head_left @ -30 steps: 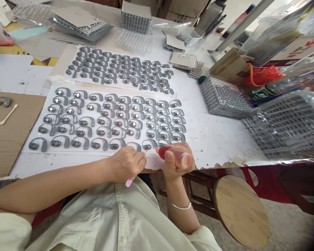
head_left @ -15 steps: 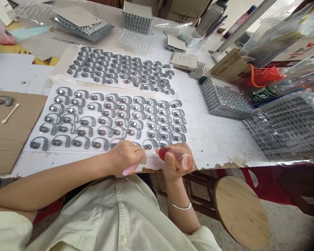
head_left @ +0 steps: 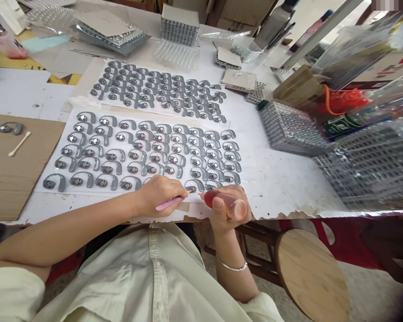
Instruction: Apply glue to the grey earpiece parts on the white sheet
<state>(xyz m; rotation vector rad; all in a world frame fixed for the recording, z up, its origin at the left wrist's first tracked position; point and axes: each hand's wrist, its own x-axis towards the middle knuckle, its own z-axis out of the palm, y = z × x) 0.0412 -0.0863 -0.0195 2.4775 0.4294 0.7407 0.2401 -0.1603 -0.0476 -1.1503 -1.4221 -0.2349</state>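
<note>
My left hand (head_left: 159, 194) is closed round a thin pink stick (head_left: 169, 203), its tip touching a grey ear-hook part (head_left: 192, 185) in the front row of a white sheet (head_left: 255, 179). My right hand (head_left: 226, 205) grips a small bottle of red liquid (head_left: 221, 202), its nozzle pointing left toward the same part. Several rows of grey ear-hook parts with shiny round centres (head_left: 137, 152) lie on this sheet. A second sheet of such parts (head_left: 161, 89) lies behind it.
Brown cardboard (head_left: 10, 179) at the left bears one loose ear-hook part (head_left: 10, 128) and a cotton swab (head_left: 19, 144). Stacked blister trays (head_left: 292, 129) stand at the right and back. A round wooden stool (head_left: 310, 273) sits below the table edge.
My left hand has turned, so the pink stick now lies flatter and points right at the front-row part. The right hand with the bottle has barely moved.
</note>
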